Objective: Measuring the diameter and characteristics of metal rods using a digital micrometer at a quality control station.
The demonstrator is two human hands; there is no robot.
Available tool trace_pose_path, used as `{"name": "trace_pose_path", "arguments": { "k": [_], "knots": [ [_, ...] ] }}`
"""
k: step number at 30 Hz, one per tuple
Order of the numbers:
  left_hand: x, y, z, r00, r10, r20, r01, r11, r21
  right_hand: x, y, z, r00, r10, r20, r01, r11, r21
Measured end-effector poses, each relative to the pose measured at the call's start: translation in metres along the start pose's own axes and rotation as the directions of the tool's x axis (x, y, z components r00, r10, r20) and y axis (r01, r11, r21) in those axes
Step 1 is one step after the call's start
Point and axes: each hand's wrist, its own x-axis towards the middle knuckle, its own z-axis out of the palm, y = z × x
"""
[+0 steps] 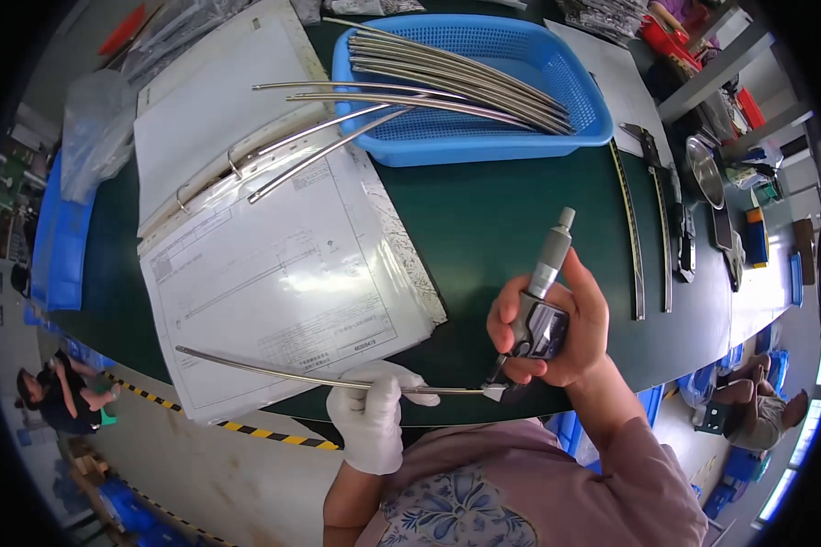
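Observation:
My left hand [371, 417], in a white glove, is closed round a thin metal rod [269, 370] lying crosswise above the table's front edge. Bare, my right hand [579, 333] grips a digital micrometer [540, 328], its thimble pointing up and away from me. The rod's right end meets the micrometer's lower end; whether the jaws touch it I cannot tell. Beyond my hands, a blue perforated basket [472, 153] holds a bundle of similar metal rods [456, 68]. Several rods stick out over its left rim, and some rest across an open binder [274, 273] with a technical drawing.
At the right lie a steel ruler [629, 237], a caliper [659, 210] and a metal bowl [703, 171]. A blue tray [64, 246] and plastic bags [96, 128] are at the left. One person sits at the far left, another at the far right.

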Motion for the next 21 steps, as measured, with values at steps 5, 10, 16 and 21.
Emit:
{"name": "trace_pose_path", "arguments": {
  "k": [5, 10, 16, 21],
  "knots": [
    [0.0023, -0.0007, 0.0011, 0.999, 0.031, 0.035, -0.032, 0.999, 0.004, -0.0005, 0.0006, -0.0025, 0.995, 0.099, 0.012, -0.099, 0.995, -0.006],
    [0.0043, -0.0022, 0.0003, 0.995, 0.053, 0.087, -0.052, 0.999, -0.005, 0.0013, 0.0033, -0.0035, 0.995, 0.101, -0.009, -0.101, 0.994, 0.045],
    [0.0041, -0.0038, 0.0035, 0.993, 0.112, 0.028, -0.115, 0.987, 0.114, 0.0026, 0.0031, -0.0024, 0.983, 0.186, 0.004, -0.186, 0.982, 0.039],
    [0.0048, -0.0018, 0.0006, 0.995, 0.053, 0.087, -0.054, 0.998, 0.011, 0.0022, 0.0074, -0.0016, 0.997, 0.081, -0.001, -0.081, 0.997, 0.015]
  ]
}}
